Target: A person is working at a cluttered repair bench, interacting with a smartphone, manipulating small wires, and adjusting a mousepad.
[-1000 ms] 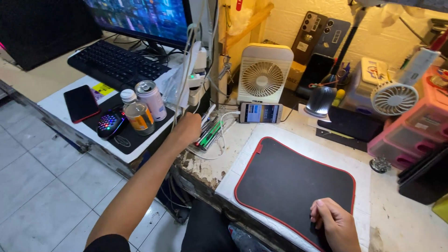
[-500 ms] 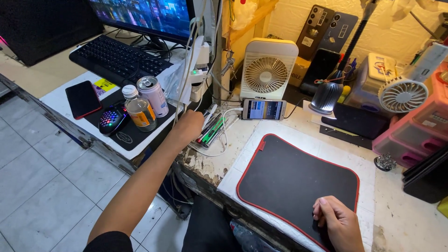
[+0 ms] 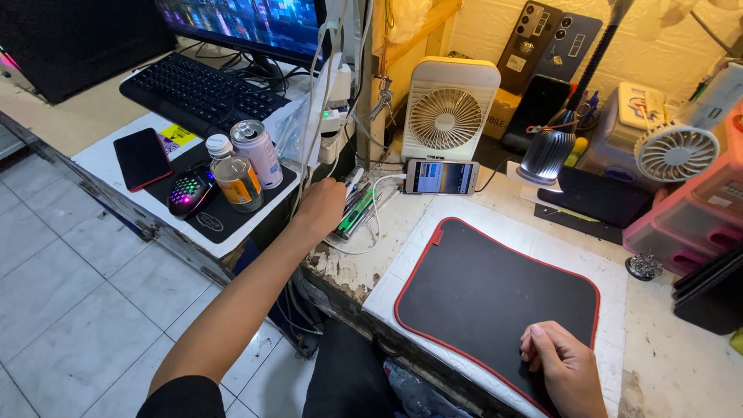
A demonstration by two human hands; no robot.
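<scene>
Chipped, flaking white bench above pale floor tiles; left hand curled loosely over the green-handled tools by the cables, grip unclear; right hand rests relaxed, empty, on the smooth red-edged black mat; ribbed cream fan behind.

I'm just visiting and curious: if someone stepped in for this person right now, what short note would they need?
Left hand: stretched out to the bundle of green-handled tools and white cables at the bench's left edge; the fingers are hidden, so a grip cannot be confirmed.
Right hand: resting, fingers curled, on the near right corner of the black red-edged mat, holding nothing visible.
Things: a phone with its screen lit lies just beyond the mat, in front of the white fan.
Done: mat laid out, bare.
Left: nothing has been brought onto the mat yet.
</scene>
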